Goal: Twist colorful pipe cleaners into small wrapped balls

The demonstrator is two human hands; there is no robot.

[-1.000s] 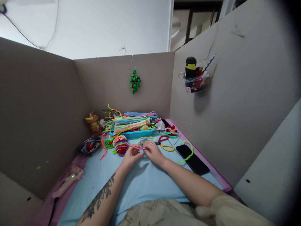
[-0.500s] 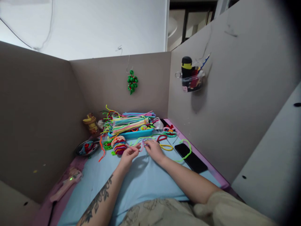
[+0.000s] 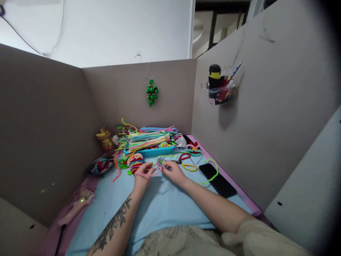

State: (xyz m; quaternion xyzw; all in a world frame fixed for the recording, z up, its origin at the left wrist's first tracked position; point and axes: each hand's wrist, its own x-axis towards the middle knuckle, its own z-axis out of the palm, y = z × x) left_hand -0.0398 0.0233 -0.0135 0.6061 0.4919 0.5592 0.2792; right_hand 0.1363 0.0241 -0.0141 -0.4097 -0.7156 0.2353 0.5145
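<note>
My left hand (image 3: 144, 173) has its thumb and fingers bent around a pink pipe cleaner (image 3: 157, 173), which runs across the palm towards my right hand. My right hand (image 3: 172, 171) pinches a small looped piece of purple and green pipe cleaner (image 3: 160, 162), and the pink strand reaches it. Just beyond the right fingers lies a pair of scissors (image 3: 189, 167) with one red and one yellow handle loop; its blades are partly hidden. Left of my left hand sits a striped, multicoloured pipe-cleaner piece (image 3: 135, 165) with a peach fringe.
A blue tray (image 3: 149, 152) heaped with pipe cleaners (image 3: 149, 140) stands at the back. A black phone (image 3: 218, 180) lies right, a green pipe cleaner (image 3: 217, 170) across it. A dark bowl (image 3: 92, 171) and a pink glue gun (image 3: 77, 207) are left. Grey panels (image 3: 141, 81) enclose the table.
My left hand has turned and opened somewhat, drawing slightly left with the pink pipe cleaner. The purple-green loop now shows more clearly between the hands. The view has shifted slightly.
</note>
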